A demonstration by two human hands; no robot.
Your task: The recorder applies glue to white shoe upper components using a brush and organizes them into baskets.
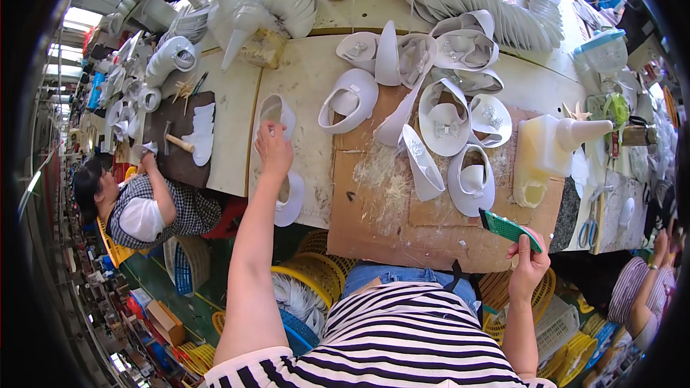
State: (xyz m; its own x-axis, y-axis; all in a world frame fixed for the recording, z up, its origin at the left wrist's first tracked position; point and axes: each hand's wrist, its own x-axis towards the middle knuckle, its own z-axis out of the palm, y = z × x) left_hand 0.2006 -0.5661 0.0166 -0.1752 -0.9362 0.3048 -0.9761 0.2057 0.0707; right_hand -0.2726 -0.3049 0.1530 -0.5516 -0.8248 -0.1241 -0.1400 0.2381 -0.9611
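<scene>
My left hand point(273, 149) reaches over the left part of the table, fingers closed at the near edge of a white shoe upper point(284, 109). Another white upper point(290, 201) lies just below that wrist. At the cardboard's lower right, my right hand point(530, 257) grips a flat green brush point(509, 228) with a dark end pointing left. Between the hands several white uppers, some with sparkly bows, stand in a loose group; one point(471, 181) is close to the brush. The brown cardboard point(374, 223) under them carries dried whitish glue.
A translucent glue bottle point(539, 151) with a white nozzle stands right of the uppers. Nested white pieces point(481, 14) line the back. Scissors point(589, 226) lie at the right. Co-workers sit left point(144, 208) and right point(640, 287). Yellow baskets point(316, 273) are below the table.
</scene>
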